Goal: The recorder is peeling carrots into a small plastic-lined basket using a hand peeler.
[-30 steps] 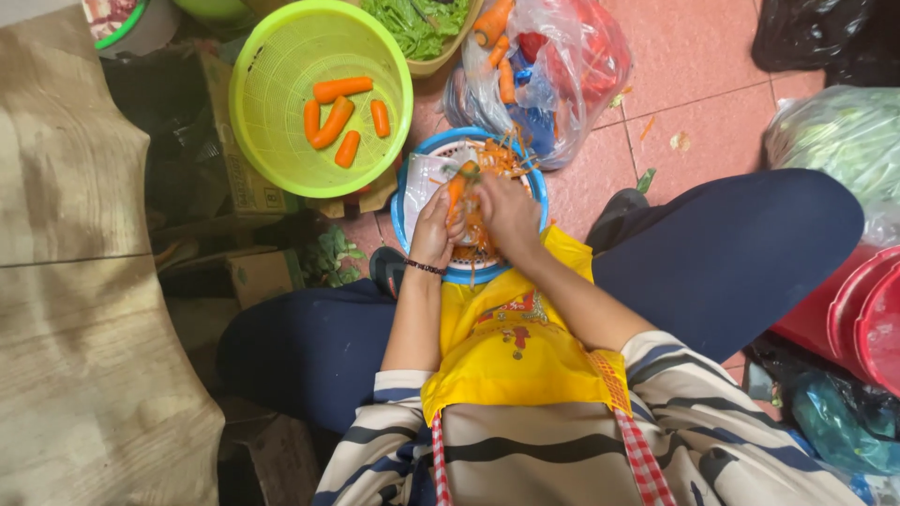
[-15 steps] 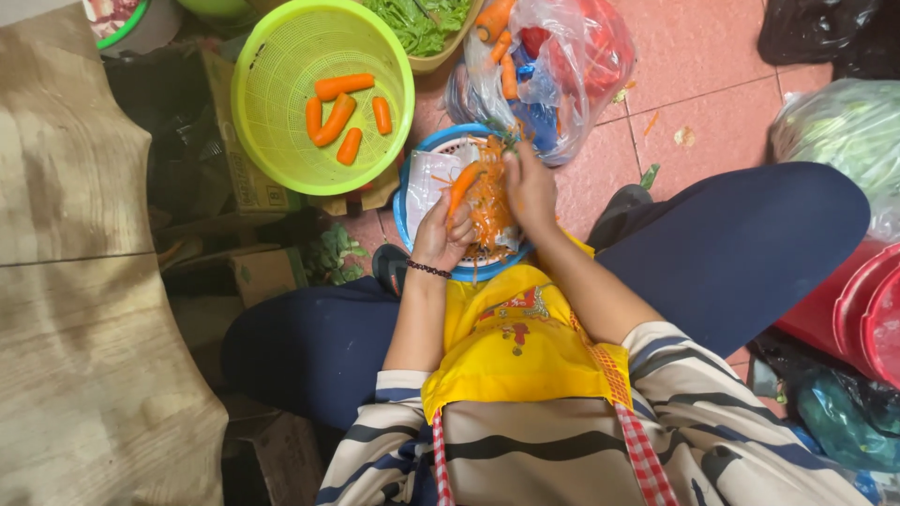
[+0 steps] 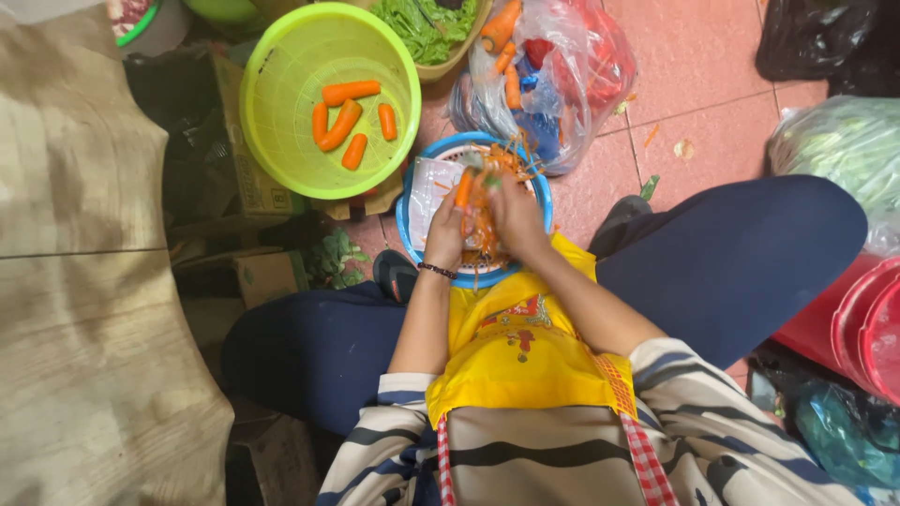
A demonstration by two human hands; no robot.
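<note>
I sit on the floor with a blue-rimmed basket (image 3: 405,225) between my knees, full of orange peelings. My left hand (image 3: 444,236) grips a carrot (image 3: 462,187) upright over the basket. My right hand (image 3: 517,214) is closed just beside it and works along the carrot; the tool in it is hidden by my fingers. A lime-green bowl (image 3: 281,103) beyond the basket holds several peeled carrots (image 3: 341,124).
A clear plastic bag (image 3: 562,84) with unpeeled carrots lies behind the basket. A bowl of leafy greens (image 3: 422,28) stands at the top. Red tubs (image 3: 858,328) and a bag of greens (image 3: 839,155) are at my right. A wooden board (image 3: 84,281) fills the left.
My right hand has slid up and back along the carrot in a peeling stroke. My left hand has kept hold of the carrot over the basket.
</note>
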